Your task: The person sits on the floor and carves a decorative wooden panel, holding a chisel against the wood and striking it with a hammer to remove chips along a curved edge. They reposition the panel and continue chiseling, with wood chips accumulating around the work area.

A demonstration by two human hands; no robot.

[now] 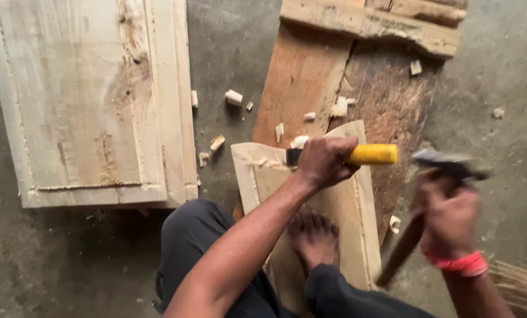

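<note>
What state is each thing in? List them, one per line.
Left hand: closed around the chisel.
Chisel: held level, blade on the workpiece.
Workpiece: flat, pinned by a bare foot.
Right hand: gripping the hammer.
Hammer: raised, motion-blurred.
Panel: lying flat.

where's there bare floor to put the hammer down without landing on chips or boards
Bare concrete lies right of the dark plank, beyond the right hand and hammer, and at lower left below the pale panel. The strip between panel and plank is littered with wood chips.
</note>
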